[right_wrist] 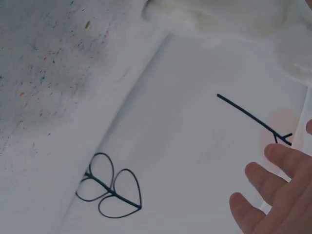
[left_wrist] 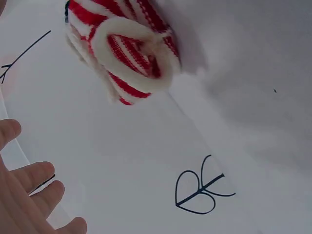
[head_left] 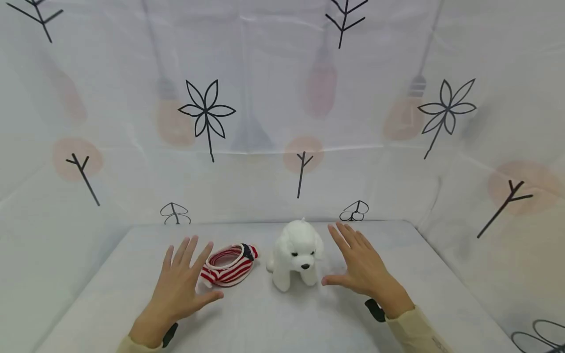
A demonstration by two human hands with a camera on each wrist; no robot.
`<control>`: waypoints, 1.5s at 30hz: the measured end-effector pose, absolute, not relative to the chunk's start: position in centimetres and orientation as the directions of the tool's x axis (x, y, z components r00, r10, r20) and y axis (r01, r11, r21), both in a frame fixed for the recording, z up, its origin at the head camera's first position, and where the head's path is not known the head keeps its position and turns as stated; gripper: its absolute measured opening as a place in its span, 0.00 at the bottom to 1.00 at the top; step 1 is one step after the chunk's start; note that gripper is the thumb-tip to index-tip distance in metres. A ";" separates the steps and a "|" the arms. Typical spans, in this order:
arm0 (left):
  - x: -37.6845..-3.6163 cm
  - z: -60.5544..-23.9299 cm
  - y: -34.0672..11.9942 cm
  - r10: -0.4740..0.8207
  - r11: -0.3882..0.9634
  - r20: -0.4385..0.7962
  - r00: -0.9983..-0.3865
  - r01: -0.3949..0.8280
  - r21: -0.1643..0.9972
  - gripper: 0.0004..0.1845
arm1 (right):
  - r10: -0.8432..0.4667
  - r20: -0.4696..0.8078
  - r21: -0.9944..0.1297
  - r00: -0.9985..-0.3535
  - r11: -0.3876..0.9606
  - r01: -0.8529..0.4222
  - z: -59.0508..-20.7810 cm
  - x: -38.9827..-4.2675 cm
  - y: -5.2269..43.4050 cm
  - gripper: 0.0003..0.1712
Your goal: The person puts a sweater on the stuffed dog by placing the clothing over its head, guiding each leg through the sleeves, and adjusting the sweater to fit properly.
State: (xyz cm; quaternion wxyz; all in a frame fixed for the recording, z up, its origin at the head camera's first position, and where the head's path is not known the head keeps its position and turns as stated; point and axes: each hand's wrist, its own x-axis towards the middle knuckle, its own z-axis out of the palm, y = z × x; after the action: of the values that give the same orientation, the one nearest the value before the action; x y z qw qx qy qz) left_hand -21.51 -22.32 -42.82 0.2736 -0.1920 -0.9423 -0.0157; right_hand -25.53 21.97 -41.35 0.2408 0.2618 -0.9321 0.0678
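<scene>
A white plush dog point(head_left: 296, 255) stands upright on the white table, its dark eyes and nose facing the camera. Left of it lies a red-and-white striped knit garment point(head_left: 229, 269) with a dark patch and a round white-trimmed opening. My left hand point(head_left: 178, 284) hovers beside the garment, fingers spread and holding nothing. On the dog's other side, my right hand point(head_left: 364, 267) is held up with straight fingers and an empty palm. The left wrist view shows the garment's white-edged opening point(left_wrist: 131, 53) up close. Part of the dog's white fur point(right_wrist: 219, 17) tops the right wrist view.
A pale cloth backdrop point(head_left: 265, 186) printed with line-drawn flowers and twigs hangs behind the table point(head_left: 265, 326) and along both sides. Small coloured specks mark the surface in the right wrist view.
</scene>
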 end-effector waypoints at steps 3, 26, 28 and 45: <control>-21.3 -42.3 -21.6 0.363 0.918 0.521 -0.773 0.392 -0.058 0.60 | -0.468 0.528 -0.008 -0.709 0.832 -0.555 -40.9 -25.2 21.3 0.72; -21.2 -40.3 -19.4 0.464 0.825 0.472 -0.750 0.559 0.078 0.50 | -0.643 0.657 0.100 -0.394 0.592 -0.800 -38.3 -24.3 11.1 0.57; -21.3 -40.3 -19.7 0.464 0.824 0.470 -0.751 0.560 0.081 0.50 | -0.668 0.634 0.109 -0.390 0.576 -0.810 -38.1 -24.3 9.8 0.57; -21.9 -42.0 -22.5 0.444 0.818 0.556 -0.703 0.571 0.068 0.46 | -0.731 0.479 0.093 -0.487 0.594 -0.799 -39.5 -25.3 3.4 0.50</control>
State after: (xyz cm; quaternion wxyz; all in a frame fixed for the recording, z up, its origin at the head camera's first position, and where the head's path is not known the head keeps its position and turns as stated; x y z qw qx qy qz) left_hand -21.88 -22.46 -42.00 0.2681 -0.2771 -0.9151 -0.1181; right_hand -25.34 3.38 -39.53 0.2419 0.4452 -0.8592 0.0712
